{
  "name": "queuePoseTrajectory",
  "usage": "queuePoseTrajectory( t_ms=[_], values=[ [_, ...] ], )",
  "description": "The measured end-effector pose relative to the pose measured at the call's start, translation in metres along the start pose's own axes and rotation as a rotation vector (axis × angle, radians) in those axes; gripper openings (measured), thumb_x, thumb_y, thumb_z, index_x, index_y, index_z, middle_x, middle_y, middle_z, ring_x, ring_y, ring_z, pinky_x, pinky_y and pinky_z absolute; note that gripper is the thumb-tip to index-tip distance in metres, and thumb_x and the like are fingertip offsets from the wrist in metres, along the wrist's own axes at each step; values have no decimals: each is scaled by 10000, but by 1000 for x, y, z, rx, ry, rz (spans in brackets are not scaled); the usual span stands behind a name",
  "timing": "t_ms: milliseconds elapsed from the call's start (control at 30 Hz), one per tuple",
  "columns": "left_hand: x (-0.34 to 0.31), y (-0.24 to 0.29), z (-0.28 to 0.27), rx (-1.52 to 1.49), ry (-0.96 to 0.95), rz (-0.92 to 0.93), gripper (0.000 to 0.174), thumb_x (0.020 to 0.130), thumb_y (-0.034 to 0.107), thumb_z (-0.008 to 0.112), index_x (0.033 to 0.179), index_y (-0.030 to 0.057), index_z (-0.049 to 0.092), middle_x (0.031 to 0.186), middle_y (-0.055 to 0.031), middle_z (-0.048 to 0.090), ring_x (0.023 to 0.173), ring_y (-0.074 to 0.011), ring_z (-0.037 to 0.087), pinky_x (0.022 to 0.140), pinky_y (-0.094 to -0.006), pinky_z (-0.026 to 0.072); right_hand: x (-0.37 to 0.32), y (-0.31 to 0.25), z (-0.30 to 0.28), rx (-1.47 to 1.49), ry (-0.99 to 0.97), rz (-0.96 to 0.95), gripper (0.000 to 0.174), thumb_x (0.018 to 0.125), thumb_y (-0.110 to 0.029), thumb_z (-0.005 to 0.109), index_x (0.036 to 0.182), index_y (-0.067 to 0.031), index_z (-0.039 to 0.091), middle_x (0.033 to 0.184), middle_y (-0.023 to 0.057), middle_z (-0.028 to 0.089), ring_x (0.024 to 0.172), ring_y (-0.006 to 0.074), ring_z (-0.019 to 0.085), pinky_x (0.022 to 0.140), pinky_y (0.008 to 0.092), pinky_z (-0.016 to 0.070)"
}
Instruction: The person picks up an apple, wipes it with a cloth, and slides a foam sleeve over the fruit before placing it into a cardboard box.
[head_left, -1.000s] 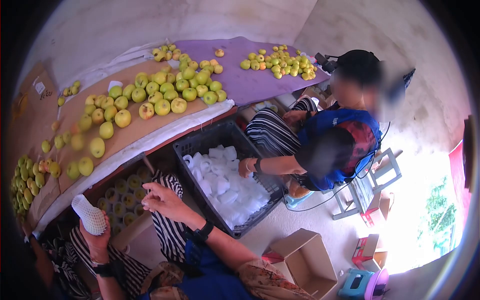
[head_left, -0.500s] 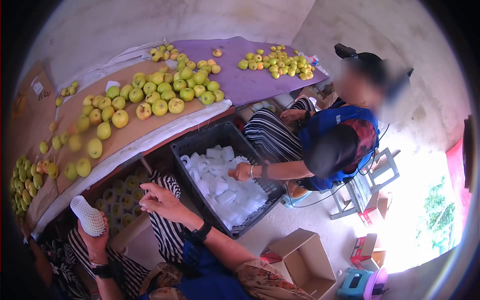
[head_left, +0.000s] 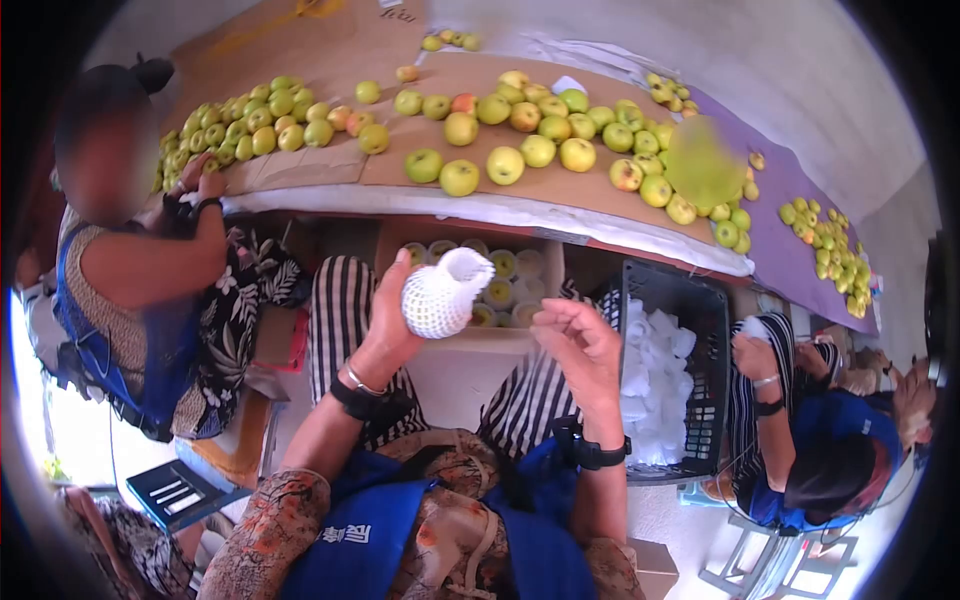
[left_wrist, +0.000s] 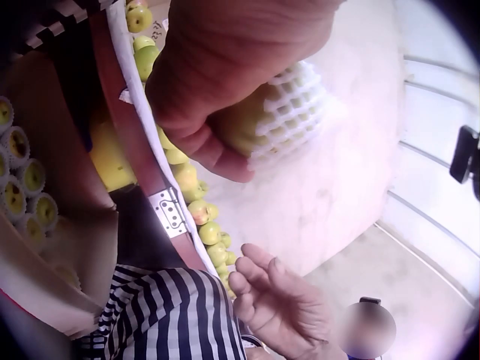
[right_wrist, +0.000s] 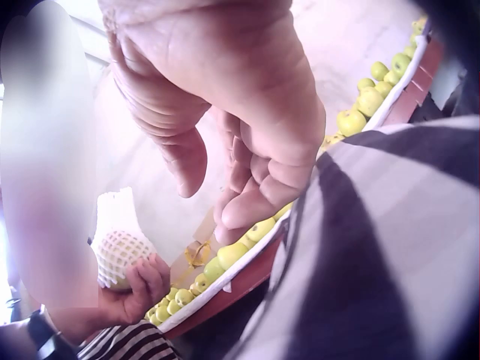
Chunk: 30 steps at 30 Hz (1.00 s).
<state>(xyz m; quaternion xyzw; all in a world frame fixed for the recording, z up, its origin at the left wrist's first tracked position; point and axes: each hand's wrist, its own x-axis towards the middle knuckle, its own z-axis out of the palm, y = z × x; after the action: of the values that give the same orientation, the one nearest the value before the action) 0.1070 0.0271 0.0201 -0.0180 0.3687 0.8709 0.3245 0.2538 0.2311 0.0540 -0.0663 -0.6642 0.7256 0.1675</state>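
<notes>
My left hand [head_left: 388,318] grips an apple in a white foam net sleeve [head_left: 437,300] in front of my lap. In the left wrist view the thumb and fingers wrap the apple's bare yellow-green side, and the net [left_wrist: 294,112] covers the rest. The sleeve's loose end stands up as an open collar in the head view. To its right hovers my right hand [head_left: 585,350], palm turned inward with fingers loosely bent. Nothing shows between those fingers [right_wrist: 259,202] in the right wrist view.
Before my knees stands a cardboard box [head_left: 460,343] of apples in white sleeves. A black crate [head_left: 708,405] of white foam sleeves [head_left: 655,380] is at my right. Many apples [head_left: 505,165] lie on the cardboard-covered table [head_left: 330,180]. People sit on both sides of me.
The head view has swung left, bringing the person on that side into sight. My left hand still holds the sleeved apple, now seen nearer the picture's middle. The right hand stays free.
</notes>
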Motion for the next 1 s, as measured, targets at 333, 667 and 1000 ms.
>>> queuePoseTrajectory(
  t_ms=[333, 667, 1000],
  values=[
    [-20, -8, -4, 298, 9, 256, 563, 1031, 529, 349, 1019, 17, 582, 910, -93, 665, 812, -153, 662, 764, -293, 550, 15, -57, 60, -874, -177, -593, 402, 639, -186, 840, 969, -57, 651, 1015, 99, 639, 964, 308, 584, 849, 431, 445],
    [-25, -16, -5, 178, -7, 149, 492, 1038, 477, 385, 1025, 30, 590, 912, -81, 664, 815, -152, 668, 761, -303, 554, 4, -42, 79, -839, -238, -579, 335, 651, -111, 824, 865, -15, 585, 863, 113, 611, 884, 324, 597, 754, 412, 496],
    [-23, -24, 2, 16, 108, 5, 522, 1026, 469, 407, 1075, -12, 603, 975, -114, 686, 862, -188, 681, 798, -322, 554, -8, 1, 70, -888, -103, -512, 296, 717, -96, 784, 923, -27, 582, 869, 127, 605, 808, 322, 604, 685, 398, 505]
  ],
)
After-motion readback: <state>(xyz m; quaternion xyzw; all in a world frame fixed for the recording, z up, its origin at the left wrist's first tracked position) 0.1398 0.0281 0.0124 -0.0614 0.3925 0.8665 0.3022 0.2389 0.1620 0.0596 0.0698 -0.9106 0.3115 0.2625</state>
